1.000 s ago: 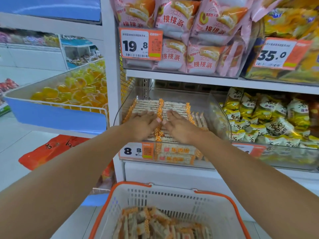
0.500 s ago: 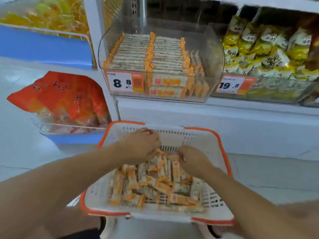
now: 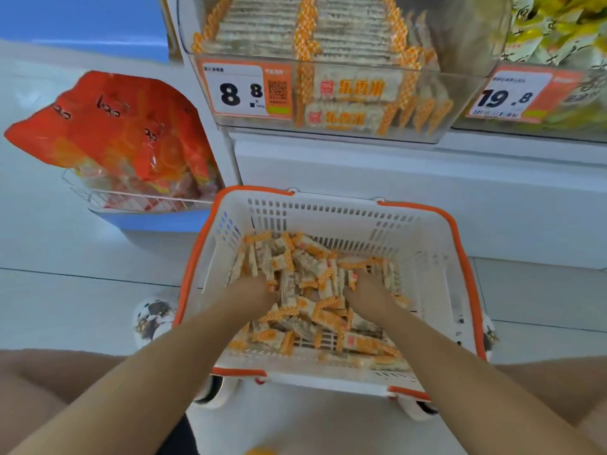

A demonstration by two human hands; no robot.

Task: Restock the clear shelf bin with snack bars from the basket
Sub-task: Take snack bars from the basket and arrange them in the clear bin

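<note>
A white basket with an orange rim (image 3: 437,277) sits on the floor in front of me, holding a loose heap of snack bars (image 3: 312,300) in white and orange wrappers. My left hand (image 3: 253,292) and my right hand (image 3: 368,295) are both dug into the heap, fingers buried among the bars, so their grip is hidden. Above, the clear shelf bin (image 3: 460,44) holds neat rows of the same bars behind an 8.8 price tag (image 3: 243,90).
A wire tray of red-orange bags (image 3: 115,133) stands at the left on a blue base. A second clear bin of yellow packets (image 3: 558,34) with a 19.8 tag sits at the right. The white shelf base (image 3: 394,165) lies behind the basket. My knees flank the basket.
Both hands left the shelf bin, dropped to the basket and pushed deeper into the heap of bars. The view tilted down and closer to the basket.
</note>
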